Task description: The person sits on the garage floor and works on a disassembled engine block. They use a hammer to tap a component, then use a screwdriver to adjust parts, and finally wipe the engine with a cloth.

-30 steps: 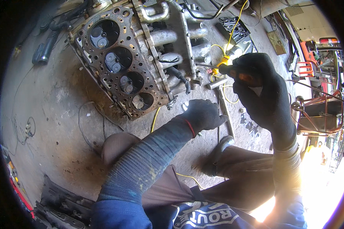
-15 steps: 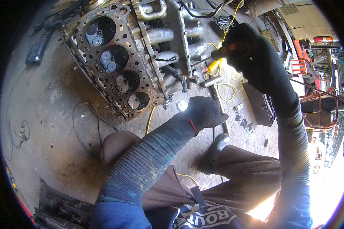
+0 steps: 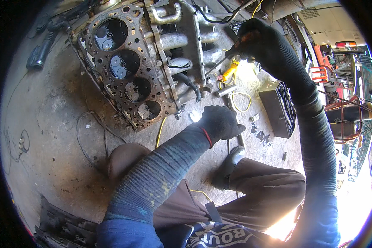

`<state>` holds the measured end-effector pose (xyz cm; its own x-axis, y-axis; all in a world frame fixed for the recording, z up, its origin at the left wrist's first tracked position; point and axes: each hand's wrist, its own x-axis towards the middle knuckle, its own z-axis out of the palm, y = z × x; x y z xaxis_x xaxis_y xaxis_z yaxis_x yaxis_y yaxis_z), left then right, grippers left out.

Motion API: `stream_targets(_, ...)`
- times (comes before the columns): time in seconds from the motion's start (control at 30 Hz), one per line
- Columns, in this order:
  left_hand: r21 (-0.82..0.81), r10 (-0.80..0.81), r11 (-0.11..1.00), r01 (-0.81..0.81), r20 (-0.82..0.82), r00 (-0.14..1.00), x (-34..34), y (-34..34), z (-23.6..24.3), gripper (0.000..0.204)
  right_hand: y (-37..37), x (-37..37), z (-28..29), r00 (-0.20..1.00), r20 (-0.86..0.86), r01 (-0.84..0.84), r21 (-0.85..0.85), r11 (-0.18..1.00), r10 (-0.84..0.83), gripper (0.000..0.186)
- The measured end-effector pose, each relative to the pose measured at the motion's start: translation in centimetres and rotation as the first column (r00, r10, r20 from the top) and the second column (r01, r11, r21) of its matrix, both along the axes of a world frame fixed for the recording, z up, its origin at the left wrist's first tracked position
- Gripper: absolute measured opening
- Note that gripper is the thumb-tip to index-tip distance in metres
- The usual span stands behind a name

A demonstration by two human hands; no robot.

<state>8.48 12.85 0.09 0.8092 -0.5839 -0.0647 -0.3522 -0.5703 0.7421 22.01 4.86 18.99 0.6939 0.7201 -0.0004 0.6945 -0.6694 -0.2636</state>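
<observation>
The cylinder head lies valve side up, its intake manifold attached on the right. My right hand, in a black glove, is closed around the handle of a screwdriver-like tool. Its thin shaft points down and left, with the end close to the manifold's right edge. The fingers cover most of the handle. My left hand, also gloved in black, is closed low in front of the manifold beside a metal bar. What it holds, if anything, is hidden.
A lit yellow work lamp on a yellow cord lies below my right hand. A short metal tube is beside it. Further right stands a dark metal toolbox. A black hose-like part lies at far left, a black plastic part at lower left.
My right hand has shifted slightly left and up with the tool, showing more of the lamp and toolbox. My left hand has stayed almost in place.
</observation>
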Motion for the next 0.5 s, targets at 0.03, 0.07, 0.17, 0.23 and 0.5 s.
stream_targets(0.03, -0.004, 0.0, 1.0, 0.0, 0.005, 1.0, 0.0, 0.0, -0.1, 0.066, 0.0, 0.3, 0.0, 1.0, -0.015, -0.004, -0.006, 1.0, 0.004, 0.021)
stream_targets(0.07, -0.011, -0.002, 1.0, 0.002, 0.008, 1.0, 0.0, 0.0, -0.1, 0.066, 0.0, 0.5, 0.0, 1.0, -0.017, 0.003, -0.007, 1.0, -0.003, 0.02)
stream_targets(0.17, -0.038, 0.008, 0.999, -0.008, 0.02, 1.0, -0.1, -0.1, -0.2, 0.066, -0.2, 1.1, 0.0, 0.994, -0.082, 0.073, 0.024, 0.997, -0.071, 0.016)
stream_targets(0.23, -0.013, 0.024, 1.0, -0.024, 0.007, 1.0, -0.2, -0.3, -0.2, 0.06, -0.2, 1.6, 0.2, 0.963, -0.209, 0.188, 0.081, 0.979, -0.168, 0.012)
stream_targets(0.5, 0.008, 0.043, 0.999, -0.044, 0.023, 0.999, -0.3, -0.7, -0.3, 0.057, -0.1, 1.7, -0.2, 0.978, 0.124, -0.156, -0.097, 0.983, 0.167, 0.005)
